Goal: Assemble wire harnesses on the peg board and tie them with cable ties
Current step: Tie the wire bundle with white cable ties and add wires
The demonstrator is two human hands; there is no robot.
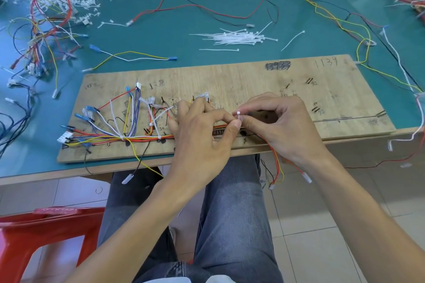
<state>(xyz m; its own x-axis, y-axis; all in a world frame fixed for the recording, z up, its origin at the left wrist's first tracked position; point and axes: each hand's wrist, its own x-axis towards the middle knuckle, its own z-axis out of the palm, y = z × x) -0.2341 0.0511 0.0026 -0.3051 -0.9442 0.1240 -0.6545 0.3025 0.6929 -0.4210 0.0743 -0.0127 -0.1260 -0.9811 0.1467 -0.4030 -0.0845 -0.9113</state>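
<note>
A wooden peg board (pixel 253 80) lies on the green table with a harness of coloured wires (pixel 138 138) laid along its near edge. Two white cable ties bind the bundle at its left part. Over the board's middle, my left hand (pixel 202 135) and my right hand (pixel 280 126) meet at a white cable tie (pixel 238 115). Thumb and finger of both hands pinch it, with its small head sticking up between them. The wire bundle runs under my hands and is hidden there. Red, orange and yellow wire ends (pixel 278 172) hang off the board's front edge.
A heap of loose white cable ties (pixel 239 38) lies behind the board. Loose wires (pixel 41 30) are piled at the left and spread across the back and right. A red plastic stool (pixel 43 232) stands at the lower left. My legs are under the table edge.
</note>
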